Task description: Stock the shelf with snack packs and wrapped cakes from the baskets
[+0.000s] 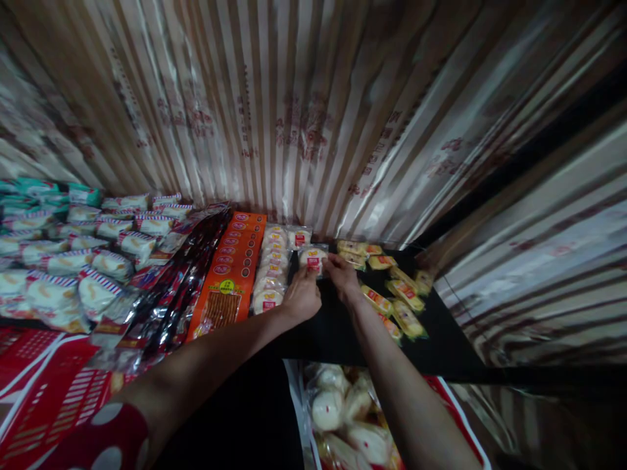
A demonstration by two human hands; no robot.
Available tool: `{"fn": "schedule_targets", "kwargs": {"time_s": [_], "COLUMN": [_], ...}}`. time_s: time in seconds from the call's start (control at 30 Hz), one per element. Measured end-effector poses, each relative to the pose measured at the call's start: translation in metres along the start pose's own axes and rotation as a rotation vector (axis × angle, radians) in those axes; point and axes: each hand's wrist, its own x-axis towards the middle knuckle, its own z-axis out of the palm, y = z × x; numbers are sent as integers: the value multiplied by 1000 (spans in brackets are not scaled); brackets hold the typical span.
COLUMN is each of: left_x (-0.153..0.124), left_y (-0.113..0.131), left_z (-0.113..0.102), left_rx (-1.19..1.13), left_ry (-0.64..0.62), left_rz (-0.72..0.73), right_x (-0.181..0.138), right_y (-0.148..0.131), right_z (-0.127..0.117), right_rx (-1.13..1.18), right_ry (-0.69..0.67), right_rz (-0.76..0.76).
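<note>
Both my hands reach to the back of the black shelf (333,326) and meet at one clear packet of round white cakes (312,258) with a red label. My left hand (302,295) has its fingers closed at the packet's lower left edge. At the packet's right edge, my right hand (341,275) pinches it between thumb and fingers. Just left of it runs an overlapping row of matching cake packets (274,264). Behind it lies one more such packet (300,236). Small yellow wrapped snacks (404,294) are scattered to the right of my right hand.
Left of the cakes stand an orange snack pack (228,267), dark shiny packets (183,281), white striped-top bags (98,261) and teal packets (39,189). Below are a red basket (73,391) and a box of bagged buns (343,418). A striped curtain (274,117) hangs behind.
</note>
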Motion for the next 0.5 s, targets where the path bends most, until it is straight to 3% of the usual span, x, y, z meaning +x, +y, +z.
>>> {"fn": "schedule_targets", "kwargs": {"time_s": [0.23, 0.5], "left_x": [31, 47], "left_y": [-4, -13], "left_z": [4, 6], "left_rx": [-25, -12], "left_ry": [-22, -24], "left_rz": [-130, -178], "right_x": [41, 50], "right_y": [15, 10], "right_z": [24, 38], "right_rx": [-190, -495], "right_ry": [85, 104], "right_rz": [-57, -103]}}
